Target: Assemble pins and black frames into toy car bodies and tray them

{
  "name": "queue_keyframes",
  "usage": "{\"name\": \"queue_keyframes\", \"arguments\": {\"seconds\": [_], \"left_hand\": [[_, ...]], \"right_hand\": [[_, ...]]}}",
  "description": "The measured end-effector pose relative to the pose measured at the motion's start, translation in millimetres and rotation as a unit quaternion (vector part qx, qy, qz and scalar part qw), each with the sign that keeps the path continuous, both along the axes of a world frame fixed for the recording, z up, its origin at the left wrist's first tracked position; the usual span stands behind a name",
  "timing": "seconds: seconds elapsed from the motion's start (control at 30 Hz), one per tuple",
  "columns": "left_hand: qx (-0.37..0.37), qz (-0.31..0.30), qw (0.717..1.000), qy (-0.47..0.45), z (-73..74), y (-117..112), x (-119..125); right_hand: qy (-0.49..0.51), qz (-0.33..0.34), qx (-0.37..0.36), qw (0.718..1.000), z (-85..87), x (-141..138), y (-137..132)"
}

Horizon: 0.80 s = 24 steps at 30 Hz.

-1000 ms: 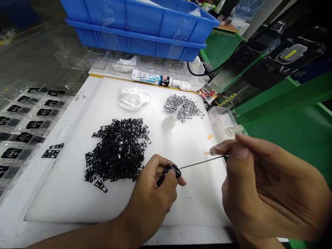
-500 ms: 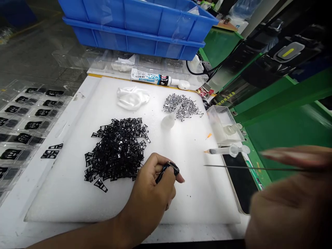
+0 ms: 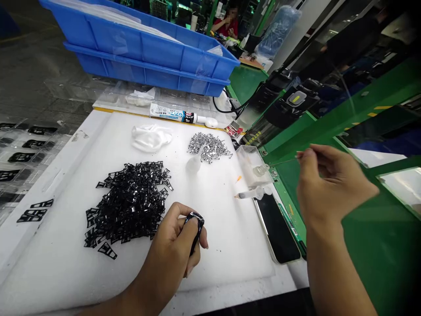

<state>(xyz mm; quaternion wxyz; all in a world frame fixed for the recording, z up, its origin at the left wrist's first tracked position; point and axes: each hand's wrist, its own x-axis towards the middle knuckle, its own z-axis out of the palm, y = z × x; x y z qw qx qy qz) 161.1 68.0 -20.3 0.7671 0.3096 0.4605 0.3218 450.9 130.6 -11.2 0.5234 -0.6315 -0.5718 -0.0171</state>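
Observation:
My left hand (image 3: 176, 241) is closed around a small glossy black plastic part (image 3: 196, 219), its thumb pressed on top, above the front of the white board (image 3: 226, 263). Left of it lies a heap of flat black frame-like pieces (image 3: 130, 202). My right hand (image 3: 329, 180) is raised on the right, beyond the board's edge, thumb and fingers pinched together. Only a tiny pale tip shows at its fingertips, so what it holds cannot be made out. Farther back are a pile of small silvery metal pins (image 3: 210, 147) and a translucent white dropper-like piece (image 3: 194, 164).
A syringe (image 3: 251, 193), a phone (image 3: 279, 228) and a clear box (image 3: 251, 162) line the right side. A glue tube (image 3: 174, 114) and stacked blue bins (image 3: 141, 57) stand behind. Clear trays with black parts (image 3: 21, 157) are at left. A person (image 3: 226, 24) sits far back.
My right hand has risen and moved away from the board; the thin rod seen in it earlier no longer shows. My left hand keeps the black part, now turned more upright. The view has shifted right.

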Motion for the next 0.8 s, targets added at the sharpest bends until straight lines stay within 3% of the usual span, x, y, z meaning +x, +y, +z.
{"name": "queue_keyframes", "arguments": {"seconds": [0.1,0.17,0.27,0.33,0.4,0.5,0.63,0.7,0.8], "left_hand": [[-0.001,0.005,1.000,-0.001,1.4,0,-1],[0.000,0.011,1.000,-0.010,0.7,0,-1],[-0.002,0.019,1.000,-0.012,-1.6,0,0],[-0.003,0.026,1.000,-0.008,-3.0,1,1],[-0.002,0.033,0.999,-0.011,-3.9,1,1],[-0.013,0.022,0.999,-0.024,-4.2,2,0],[-0.022,0.018,0.994,-0.108,-4.7,4,-4],[-0.046,0.036,0.983,-0.172,-5.2,6,-4],[-0.105,0.056,0.960,-0.252,-5.7,9,-3]], "right_hand": [[-0.030,-0.070,-0.043,0.996,4.2,-8,-8],[-0.022,-0.078,-0.065,0.995,9.4,-19,-24],[0.028,0.029,-0.155,0.987,10.5,-41,-54],[0.094,0.139,-0.252,0.953,4.7,-56,-67],[0.160,0.174,-0.300,0.924,-2.7,-68,-72],[0.292,0.122,-0.233,0.920,-2.8,-79,-69],[0.422,0.106,-0.097,0.895,27.9,-94,-53],[0.453,0.171,-0.098,0.869,45.7,-107,-42],[0.493,0.324,-0.158,0.792,57.5,-130,-29]]}}
